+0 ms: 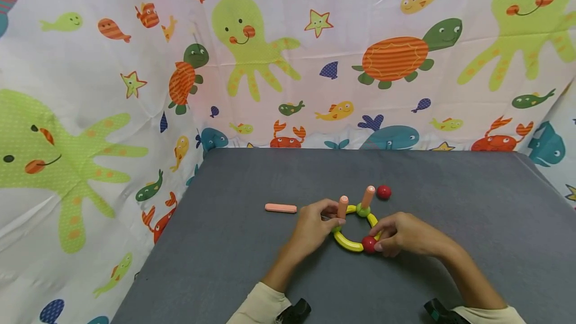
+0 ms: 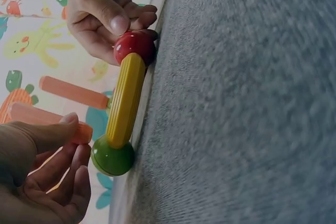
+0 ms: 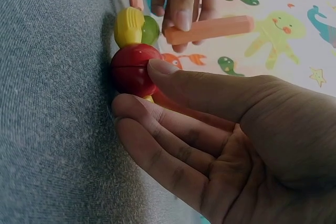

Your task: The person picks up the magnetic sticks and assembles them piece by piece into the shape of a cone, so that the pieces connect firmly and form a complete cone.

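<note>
My left hand (image 1: 311, 225) pinches an upright peach stick (image 1: 343, 205) between thumb and fingers. In the left wrist view that stick's lower end is close to a green ball (image 2: 112, 157); whether they touch I cannot tell. With thumb and fingertips my right hand (image 1: 405, 234) holds a red ball (image 3: 134, 69) at the ring's near right. Curved yellow bars (image 1: 350, 245) link the balls into a ring lying on the table. A second peach stick (image 1: 368, 196) stands on the far green ball (image 1: 362, 210). Part of the ring is hidden behind my right fingers.
A loose peach stick (image 1: 281, 208) lies left of my left hand. Behind the ring sits a separate red ball (image 1: 384, 192). The grey tabletop (image 1: 216, 264) ends at a hanging cloth (image 1: 288, 74) printed with sea animals.
</note>
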A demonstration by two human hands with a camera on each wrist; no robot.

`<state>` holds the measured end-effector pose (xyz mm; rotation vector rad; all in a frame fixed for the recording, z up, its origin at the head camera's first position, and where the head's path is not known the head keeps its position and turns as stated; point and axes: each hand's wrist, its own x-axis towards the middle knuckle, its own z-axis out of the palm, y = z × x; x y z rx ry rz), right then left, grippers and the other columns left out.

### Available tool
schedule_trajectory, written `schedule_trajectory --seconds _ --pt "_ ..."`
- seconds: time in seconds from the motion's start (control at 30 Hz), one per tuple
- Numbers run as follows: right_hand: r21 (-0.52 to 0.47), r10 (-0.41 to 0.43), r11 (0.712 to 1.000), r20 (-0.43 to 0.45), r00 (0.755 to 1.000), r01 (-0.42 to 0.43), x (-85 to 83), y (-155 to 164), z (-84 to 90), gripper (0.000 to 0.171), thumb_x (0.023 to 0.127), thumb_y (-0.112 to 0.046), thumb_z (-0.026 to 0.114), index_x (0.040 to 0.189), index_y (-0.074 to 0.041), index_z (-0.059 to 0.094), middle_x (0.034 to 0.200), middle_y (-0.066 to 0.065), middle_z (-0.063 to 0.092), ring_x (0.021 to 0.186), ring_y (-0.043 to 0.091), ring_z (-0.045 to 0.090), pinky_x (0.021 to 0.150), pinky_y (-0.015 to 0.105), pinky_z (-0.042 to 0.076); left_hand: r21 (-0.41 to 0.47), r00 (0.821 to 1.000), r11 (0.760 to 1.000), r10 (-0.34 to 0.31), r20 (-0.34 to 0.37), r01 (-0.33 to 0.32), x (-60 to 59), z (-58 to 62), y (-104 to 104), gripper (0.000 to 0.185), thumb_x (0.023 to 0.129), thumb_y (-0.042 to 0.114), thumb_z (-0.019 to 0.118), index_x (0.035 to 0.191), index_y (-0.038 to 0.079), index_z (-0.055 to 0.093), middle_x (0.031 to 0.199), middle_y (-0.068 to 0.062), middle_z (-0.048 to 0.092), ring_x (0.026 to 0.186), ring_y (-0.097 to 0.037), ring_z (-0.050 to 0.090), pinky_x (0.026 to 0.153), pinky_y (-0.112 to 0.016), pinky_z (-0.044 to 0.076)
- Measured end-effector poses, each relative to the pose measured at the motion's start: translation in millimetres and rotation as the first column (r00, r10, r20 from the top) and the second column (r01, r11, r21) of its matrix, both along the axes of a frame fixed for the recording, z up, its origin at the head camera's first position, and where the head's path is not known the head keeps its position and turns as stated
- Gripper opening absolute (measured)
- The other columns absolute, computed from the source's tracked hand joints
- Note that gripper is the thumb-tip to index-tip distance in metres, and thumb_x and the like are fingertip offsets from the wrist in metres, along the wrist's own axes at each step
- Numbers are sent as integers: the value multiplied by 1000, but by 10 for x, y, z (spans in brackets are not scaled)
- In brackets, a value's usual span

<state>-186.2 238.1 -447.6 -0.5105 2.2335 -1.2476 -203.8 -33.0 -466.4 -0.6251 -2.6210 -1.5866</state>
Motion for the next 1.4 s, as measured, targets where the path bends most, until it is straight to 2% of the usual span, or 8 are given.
schedule_trajectory --seconds 0.37,0.67,0.83,0.97,1.1,1.17,1.23,1.4 --pt "1 -1 1000 9 1000 1 -5 -34 1 29 98 -15 76 121 2 73 91 10 79 80 28 75 72 35 64 19 999 1000 19 29 -20 -15 -40 -11 26 91 10 84 116 11 76 104 0 77 92 -3 69 83 -22 56" --pt "-17 11 1000 10 1000 -11 1 -30 -5 30 98 -14 75 123 4 72 90 10 78 79 26 74 71 36 64 -14 998 999 40 54 -40 -6 -43 -43 25 92 14 85 116 13 75 105 3 75 93 -4 67 86 -25 56" --pt "19 -44 999 -89 995 45 -26 -35 7 18 98 -19 76 109 -5 76 85 8 73 73 24 68 64 36 61 -85 995 995 52 83 -45 -2 -36 -73 28 92 20 86 117 14 76 108 3 74 98 -12 68 88 -31 56" --pt "71 -164 980 -235 958 185 -80 -41 -9 13 98 -22 76 102 -10 74 85 4 70 71 21 63 60 33 56 -156 990 987 65 129 -45 12 -65 -109 34 91 27 87 119 11 75 107 0 71 95 -12 65 84 -31 55" --pt "106 -236 951 -361 902 291 -147 -60 -68 24 98 -24 78 115 -8 73 98 5 72 82 19 67 66 32 56 -205 983 978 81 165 -46 24 -103 -124 39 92 33 85 120 10 74 102 0 68 90 -10 62 80 -32 54" --pt "106 -236 948 -401 885 301 -188 -82 -105 31 97 -24 79 122 -7 72 108 9 73 90 20 70 71 35 58 -222 982 974 91 166 -53 25 -112 -120 39 92 35 85 120 10 74 100 0 67 88 -9 60 79 -32 53" --pt "104 -225 951 -419 880 292 -231 -108 -134 33 96 -23 80 124 -8 72 114 12 73 94 22 72 75 37 59 -228 982 972 98 162 -59 21 -109 -110 39 92 36 85 118 9 74 98 0 68 86 -9 59 77 -31 52" --pt "101 -192 959 -456 869 265 -312 -188 -171 25 95 -15 79 119 -10 75 111 10 77 94 25 75 77 38 59 -222 982 973 101 160 -64 9 -91 -110 37 92 33 86 116 8 75 94 2 68 81 -7 59 73 -28 52"
